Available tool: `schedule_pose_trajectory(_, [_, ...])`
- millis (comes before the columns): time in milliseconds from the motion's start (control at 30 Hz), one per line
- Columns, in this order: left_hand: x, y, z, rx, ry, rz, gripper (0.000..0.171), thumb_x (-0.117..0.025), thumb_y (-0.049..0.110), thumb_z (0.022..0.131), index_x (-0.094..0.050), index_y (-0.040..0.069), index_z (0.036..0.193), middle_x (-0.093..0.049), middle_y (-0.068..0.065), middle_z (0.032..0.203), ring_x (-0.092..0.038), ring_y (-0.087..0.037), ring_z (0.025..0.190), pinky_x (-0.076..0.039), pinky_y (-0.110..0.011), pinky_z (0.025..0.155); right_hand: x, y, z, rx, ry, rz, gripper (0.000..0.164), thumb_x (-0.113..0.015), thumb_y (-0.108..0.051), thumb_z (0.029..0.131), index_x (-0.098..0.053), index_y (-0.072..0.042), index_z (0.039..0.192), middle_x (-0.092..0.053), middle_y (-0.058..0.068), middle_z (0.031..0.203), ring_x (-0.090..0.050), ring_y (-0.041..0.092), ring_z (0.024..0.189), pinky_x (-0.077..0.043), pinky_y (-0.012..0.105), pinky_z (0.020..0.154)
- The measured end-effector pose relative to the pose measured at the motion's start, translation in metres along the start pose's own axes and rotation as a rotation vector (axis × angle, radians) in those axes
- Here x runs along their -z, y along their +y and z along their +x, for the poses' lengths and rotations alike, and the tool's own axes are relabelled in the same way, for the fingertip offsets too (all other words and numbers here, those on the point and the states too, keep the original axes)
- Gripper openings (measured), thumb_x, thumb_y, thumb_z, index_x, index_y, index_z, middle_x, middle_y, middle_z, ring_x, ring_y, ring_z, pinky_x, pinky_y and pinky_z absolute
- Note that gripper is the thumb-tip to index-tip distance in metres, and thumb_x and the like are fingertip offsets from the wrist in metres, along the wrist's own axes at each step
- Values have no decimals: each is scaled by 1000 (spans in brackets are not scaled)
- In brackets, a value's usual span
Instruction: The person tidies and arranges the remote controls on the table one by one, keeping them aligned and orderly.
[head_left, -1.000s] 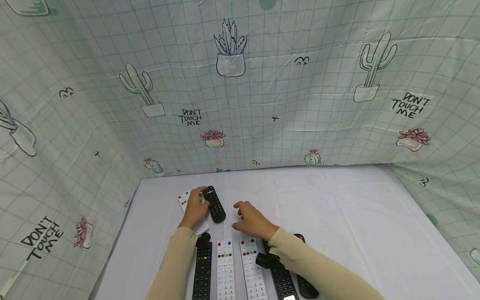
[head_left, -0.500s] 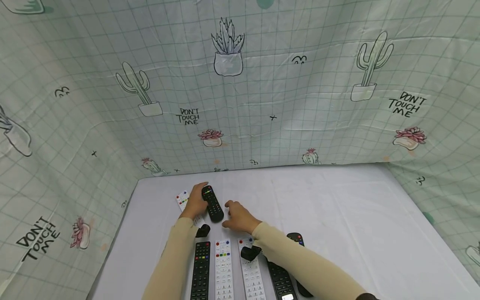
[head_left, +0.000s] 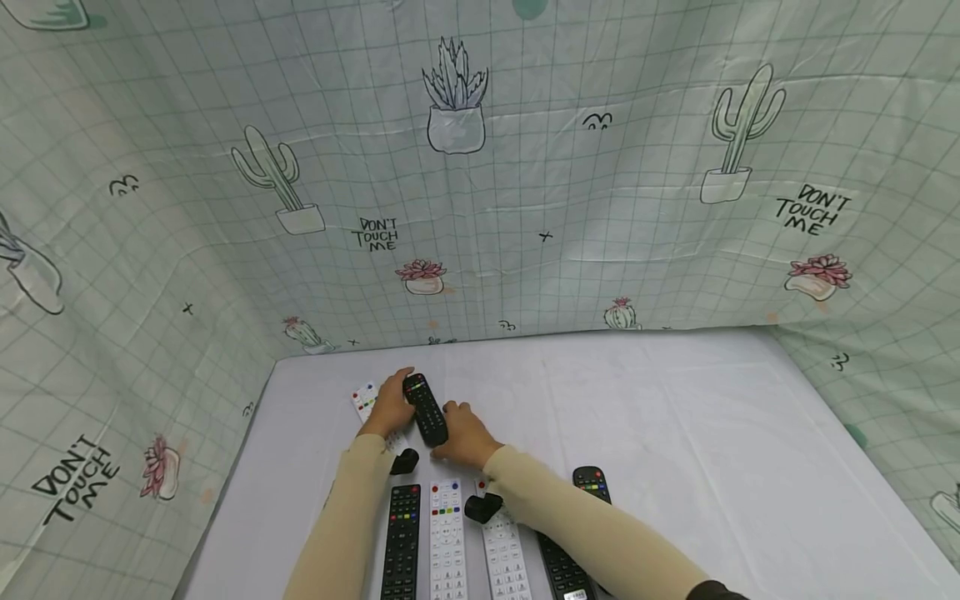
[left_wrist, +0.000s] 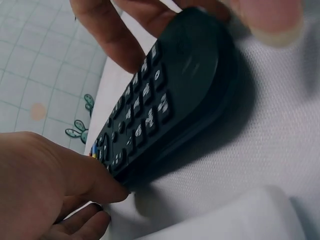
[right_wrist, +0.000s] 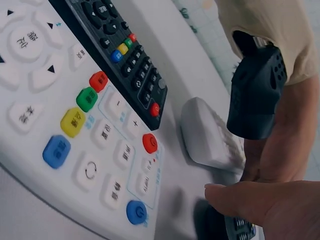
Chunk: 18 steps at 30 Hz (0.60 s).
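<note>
A small black remote control lies aslant between both hands at the back left of the table, its button side up. My left hand grips its far end, the thumb along one long edge in the left wrist view. My right hand is at the near end, with curled fingers against its far edge and the thumb on the other side. In the right wrist view that thumb overlaps the black remote's end. A white remote control lies partly hidden beneath my left hand and wrist.
In front stand a row of remotes: a black one, a white one, another white one and a black one. Another black remote is partly behind my right sleeve. A patterned cloth hangs around the table.
My right hand has moved left, from apart to the near end of the small black remote. My left hand keeps hold of the far end, almost in place.
</note>
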<state>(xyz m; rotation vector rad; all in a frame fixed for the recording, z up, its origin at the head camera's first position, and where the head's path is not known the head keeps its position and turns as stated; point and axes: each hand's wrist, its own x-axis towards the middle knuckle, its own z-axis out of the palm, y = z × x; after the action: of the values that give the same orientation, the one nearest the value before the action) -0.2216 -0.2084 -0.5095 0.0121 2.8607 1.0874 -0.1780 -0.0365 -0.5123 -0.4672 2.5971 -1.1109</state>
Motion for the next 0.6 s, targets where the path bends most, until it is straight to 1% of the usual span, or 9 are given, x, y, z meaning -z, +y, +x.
schedule_pose_trajectory(133, [-1, -2, 1, -38, 5, 25, 69, -63, -19, 81, -46, -14, 148, -54, -41, 137, -51, -56, 130, -43, -63, 114, -5, 0, 2, 9, 32, -29, 70, -93, -12, 78, -55, 13, 131, -58, 21, 109, -61, 27, 92, -57, 45, 88])
schedule_pose_trajectory(233, [-2, -3, 0, -51, 6, 34, 69, -64, -18, 78, -48, -14, 146, -55, -40, 133, -53, -55, 126, -44, -63, 111, -6, -1, 2, 15, 50, -38, 68, -93, -10, 76, -56, 13, 128, -58, 20, 106, -60, 26, 89, -57, 45, 85])
schedule_pose_trajectory(333, [-3, -3, 0, -47, 0, 34, 69, -65, -18, 78, -50, -13, 145, -56, -39, 132, -54, -53, 125, -45, -62, 110, -5, 0, 1, 20, 57, -41, 65, -91, -7, 76, -56, 14, 126, -58, 21, 105, -60, 27, 89, -58, 46, 85])
schedule_pose_trajectory(467, [-3, -3, -2, -59, -4, 16, 69, -65, -18, 76, -51, -14, 143, -56, -38, 129, -54, -52, 122, -45, -62, 110, 0, 1, -2, 27, 66, -46, 62, -89, -4, 75, -57, 14, 125, -59, 21, 104, -60, 28, 88, -57, 47, 85])
schedule_pose_trajectory(600, [-3, -2, -5, -73, -9, -32, 70, -65, -19, 76, -50, -14, 144, -53, -38, 131, -54, -50, 122, -44, -61, 111, 4, 5, -4, 30, 61, -48, 60, -86, -2, 73, -59, 13, 124, -60, 20, 104, -60, 27, 89, -57, 46, 86])
